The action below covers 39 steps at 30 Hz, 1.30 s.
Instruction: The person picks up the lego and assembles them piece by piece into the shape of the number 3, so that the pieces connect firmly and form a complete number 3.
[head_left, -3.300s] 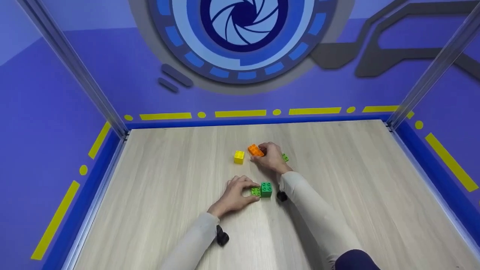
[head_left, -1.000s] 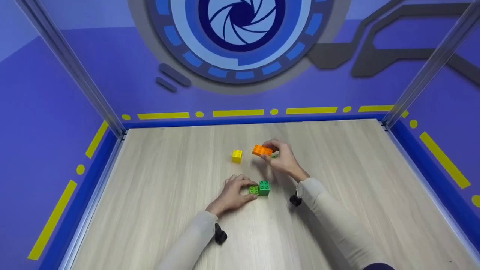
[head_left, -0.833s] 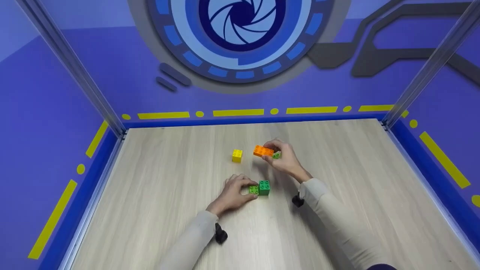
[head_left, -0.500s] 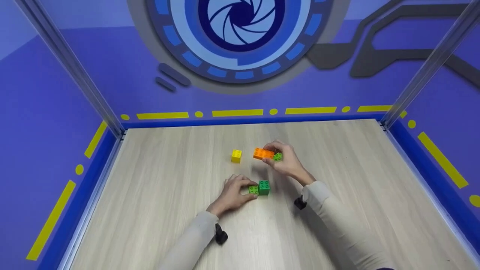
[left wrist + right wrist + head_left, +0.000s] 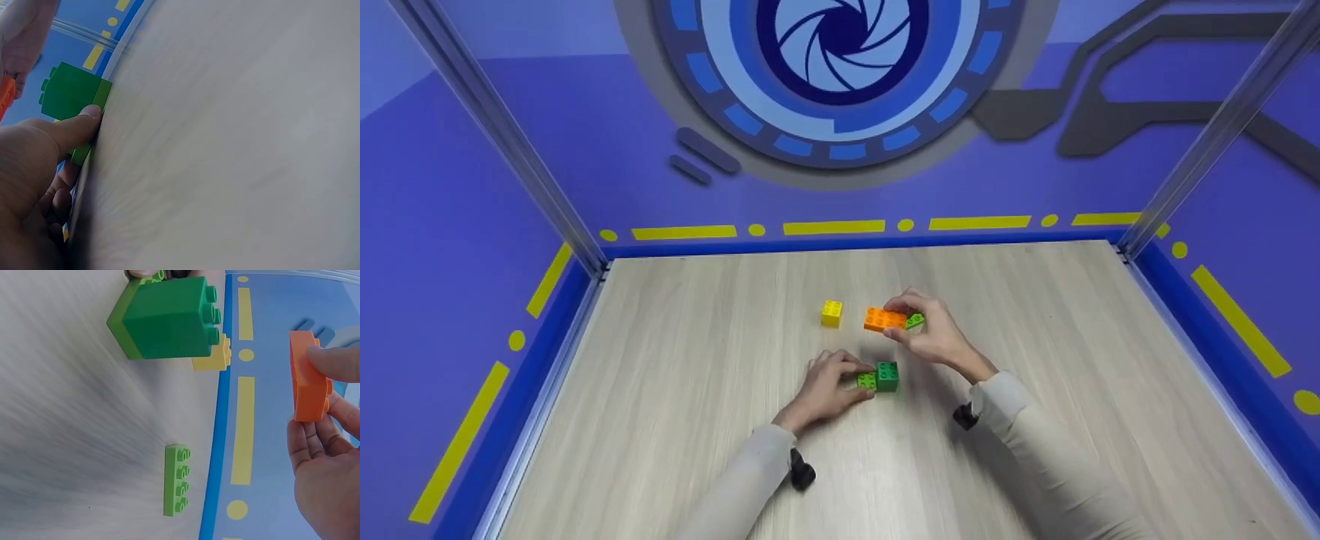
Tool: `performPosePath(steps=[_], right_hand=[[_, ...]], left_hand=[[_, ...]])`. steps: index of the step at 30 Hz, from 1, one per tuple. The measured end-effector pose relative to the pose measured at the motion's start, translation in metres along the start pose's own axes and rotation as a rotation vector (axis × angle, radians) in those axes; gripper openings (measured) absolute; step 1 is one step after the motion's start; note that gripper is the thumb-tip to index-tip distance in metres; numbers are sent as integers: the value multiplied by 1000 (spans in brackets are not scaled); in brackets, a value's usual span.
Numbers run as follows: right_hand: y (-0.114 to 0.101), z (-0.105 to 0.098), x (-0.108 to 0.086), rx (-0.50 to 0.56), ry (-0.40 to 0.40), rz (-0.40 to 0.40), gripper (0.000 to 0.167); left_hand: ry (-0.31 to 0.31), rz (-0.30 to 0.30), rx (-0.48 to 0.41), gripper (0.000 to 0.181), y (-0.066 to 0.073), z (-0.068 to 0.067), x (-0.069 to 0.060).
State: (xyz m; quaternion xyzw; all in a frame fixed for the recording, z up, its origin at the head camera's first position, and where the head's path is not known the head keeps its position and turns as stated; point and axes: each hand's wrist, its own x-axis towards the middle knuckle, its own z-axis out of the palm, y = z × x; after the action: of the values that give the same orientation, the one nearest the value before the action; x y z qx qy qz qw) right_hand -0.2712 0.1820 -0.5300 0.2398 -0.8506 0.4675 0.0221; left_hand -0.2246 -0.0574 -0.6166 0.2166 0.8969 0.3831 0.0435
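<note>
"Where are the hands?"

"Above a pale table (image 5: 660, 375), the left hand (image 5: 819, 388) pinches the left end of a lime plate (image 5: 866, 382), thumb on the near side, a fingertip on the far side. The right hand (image 5: 934, 331) has thumb and fingers clamped on an orange brick (image 5: 884, 319) in mid-air."

"Why grip the plate there?"

"Likely to steady it. It lies flat on the table, with a green block (image 5: 888, 376) mounted on its right end; the pinch at its sides leaves the studs of the left end uncovered."

"And the orange brick?"

"Held studs up by its long sides near the right end, presumably so no finger covers its studs or hollow underside."

"Beyond the hands?"

"A yellow brick (image 5: 831, 313) stands to the left of the orange one, untouched. A second plate (image 5: 170, 481), also lime, lies alone beyond the right hand, which partly hides it from the head camera. Why those two sit there, the pictures don't tell."
</note>
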Motion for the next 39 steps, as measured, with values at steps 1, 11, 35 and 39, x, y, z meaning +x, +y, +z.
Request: performPosePath(steps=[1, 11, 35, 39], right_hand=[[0, 0, -1, -2, -2, -3, 25], [-4, 3, -7, 1, -35, -42, 27], [-3, 13, -21, 0, -97, -32, 27], [-1, 14, -23, -6, -106, -38, 27]], left_hand=[[1, 2, 1, 40, 0, 0, 0], [-2, -7, -11, 37, 1, 1, -1], [-11, -19, 5, 37, 2, -1, -1], [-17, -30, -1, 37, 4, -1, -1]])
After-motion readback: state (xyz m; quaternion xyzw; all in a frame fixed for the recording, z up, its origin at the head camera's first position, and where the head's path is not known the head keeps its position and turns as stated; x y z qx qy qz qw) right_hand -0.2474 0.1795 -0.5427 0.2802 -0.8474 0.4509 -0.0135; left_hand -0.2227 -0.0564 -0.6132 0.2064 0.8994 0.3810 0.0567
